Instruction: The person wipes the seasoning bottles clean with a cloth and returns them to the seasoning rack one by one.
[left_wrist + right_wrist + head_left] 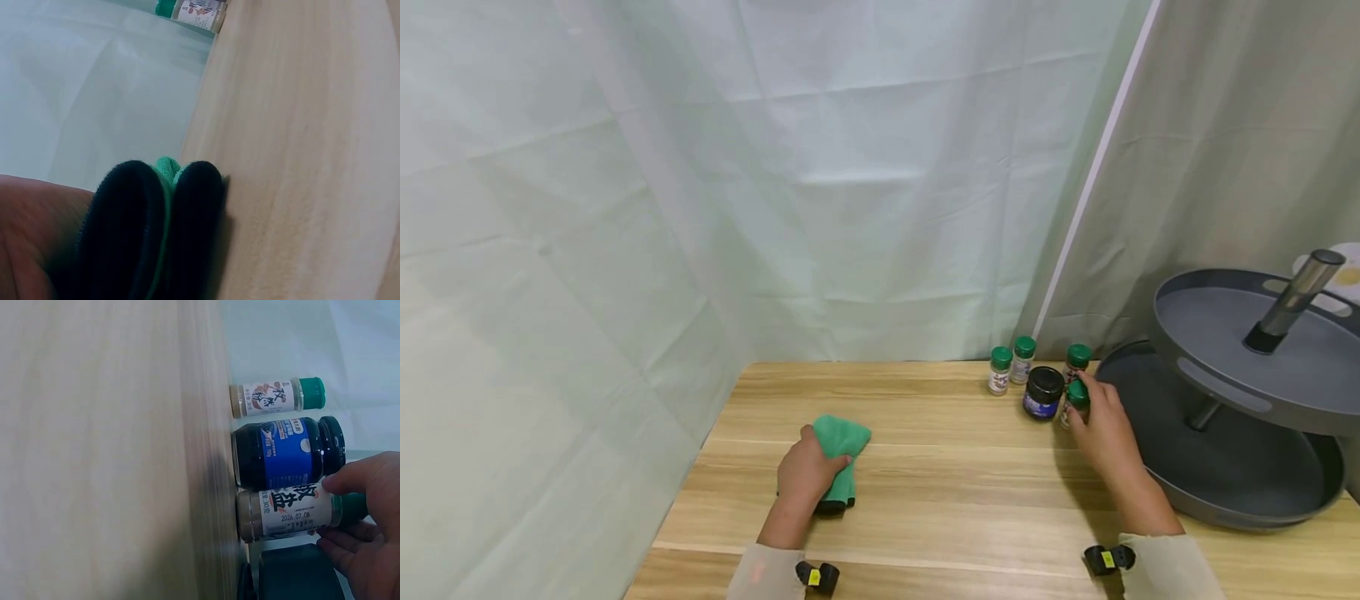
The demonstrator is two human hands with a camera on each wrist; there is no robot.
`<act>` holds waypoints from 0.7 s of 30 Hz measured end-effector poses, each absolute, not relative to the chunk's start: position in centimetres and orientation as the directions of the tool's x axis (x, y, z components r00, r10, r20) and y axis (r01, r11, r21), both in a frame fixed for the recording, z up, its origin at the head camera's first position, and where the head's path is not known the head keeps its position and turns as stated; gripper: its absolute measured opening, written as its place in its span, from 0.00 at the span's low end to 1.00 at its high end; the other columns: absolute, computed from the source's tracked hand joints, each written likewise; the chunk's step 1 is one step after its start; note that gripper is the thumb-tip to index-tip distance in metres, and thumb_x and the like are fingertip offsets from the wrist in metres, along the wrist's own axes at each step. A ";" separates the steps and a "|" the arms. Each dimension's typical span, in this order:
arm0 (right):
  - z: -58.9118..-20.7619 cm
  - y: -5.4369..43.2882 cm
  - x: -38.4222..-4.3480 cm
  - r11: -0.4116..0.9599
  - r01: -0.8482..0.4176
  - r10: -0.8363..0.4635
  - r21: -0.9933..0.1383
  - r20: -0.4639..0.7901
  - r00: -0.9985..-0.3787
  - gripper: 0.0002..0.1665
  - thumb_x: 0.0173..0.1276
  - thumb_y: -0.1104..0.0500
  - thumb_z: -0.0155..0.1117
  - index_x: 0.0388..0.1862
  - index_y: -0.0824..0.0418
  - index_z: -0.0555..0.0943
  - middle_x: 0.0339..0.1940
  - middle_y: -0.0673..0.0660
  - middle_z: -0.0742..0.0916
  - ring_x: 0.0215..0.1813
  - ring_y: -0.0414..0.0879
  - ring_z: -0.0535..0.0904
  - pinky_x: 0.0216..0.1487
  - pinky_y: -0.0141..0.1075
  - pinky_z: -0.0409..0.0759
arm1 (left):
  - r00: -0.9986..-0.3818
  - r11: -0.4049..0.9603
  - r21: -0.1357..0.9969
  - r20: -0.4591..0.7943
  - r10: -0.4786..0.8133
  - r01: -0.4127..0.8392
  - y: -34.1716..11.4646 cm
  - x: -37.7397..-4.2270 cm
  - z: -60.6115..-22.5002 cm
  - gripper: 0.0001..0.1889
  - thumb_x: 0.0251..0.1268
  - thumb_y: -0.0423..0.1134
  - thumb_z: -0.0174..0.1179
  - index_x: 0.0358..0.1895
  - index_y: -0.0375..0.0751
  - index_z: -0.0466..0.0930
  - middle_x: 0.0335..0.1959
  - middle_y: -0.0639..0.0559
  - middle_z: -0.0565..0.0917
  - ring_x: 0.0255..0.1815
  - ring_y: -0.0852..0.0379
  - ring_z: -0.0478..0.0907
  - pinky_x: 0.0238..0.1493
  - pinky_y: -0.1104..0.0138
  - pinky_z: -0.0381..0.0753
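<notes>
My left hand (805, 468) grips a folded green cloth (841, 437) on the wooden table, thumb across its top. The cloth's black-edged folds (197, 231) fill the lower part of the left wrist view. At the back right, my right hand (1108, 429) has its thumb and fingers around the green cap of a spice bottle (294, 509), which stands upright on the table. Right beside that bottle is a black-lidded jar (1043, 393) with a blue label. Another green-capped spice bottle (1078, 358) stands just behind my right fingertips.
Two more green-capped bottles, one in front (999, 371) and one behind (1023, 360), stand left of the dark jar. A grey two-tier tray (1225, 475) with a metal post occupies the right side, close to my right forearm. Pale curtains (880, 208) hang behind the table.
</notes>
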State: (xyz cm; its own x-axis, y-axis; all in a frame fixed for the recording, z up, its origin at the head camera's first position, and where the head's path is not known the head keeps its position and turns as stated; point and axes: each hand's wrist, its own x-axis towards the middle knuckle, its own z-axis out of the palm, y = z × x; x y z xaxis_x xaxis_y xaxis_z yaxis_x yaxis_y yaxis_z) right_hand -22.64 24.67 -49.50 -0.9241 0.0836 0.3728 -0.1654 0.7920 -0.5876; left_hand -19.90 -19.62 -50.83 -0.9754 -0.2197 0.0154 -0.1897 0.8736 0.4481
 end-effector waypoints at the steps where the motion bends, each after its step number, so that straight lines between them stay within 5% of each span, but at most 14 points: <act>1: -49.5 24.7 -22.6 0.791 -0.161 0.088 -0.590 0.371 -0.924 0.38 0.68 0.68 0.62 0.75 0.71 0.62 0.58 0.78 0.71 0.57 0.74 0.73 0.57 0.66 0.72 | -0.975 0.870 0.455 0.014 -0.220 -0.190 -19.7 -19.9 -50.8 0.49 0.53 0.52 0.75 0.67 0.19 0.62 0.39 0.28 0.86 0.34 0.38 0.85 0.30 0.49 0.81; 21: -47.6 23.7 -21.5 0.733 -0.257 0.213 -0.630 0.571 -0.793 0.39 0.62 0.67 0.65 0.73 0.66 0.66 0.54 0.73 0.74 0.49 0.64 0.74 0.49 0.59 0.73 | -0.977 0.773 0.623 0.070 -0.203 -0.116 -18.3 -20.1 -49.6 0.44 0.55 0.48 0.73 0.72 0.34 0.64 0.47 0.31 0.86 0.42 0.38 0.85 0.38 0.49 0.82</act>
State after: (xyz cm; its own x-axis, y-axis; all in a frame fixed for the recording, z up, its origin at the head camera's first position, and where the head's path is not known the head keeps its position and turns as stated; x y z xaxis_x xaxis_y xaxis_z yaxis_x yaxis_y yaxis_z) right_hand -21.55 23.66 -47.55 -0.7932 0.2127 0.5707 -0.2569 0.7327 -0.6302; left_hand -20.12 -18.35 -49.65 -0.9766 -0.2032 0.0698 -0.1163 0.7732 0.6234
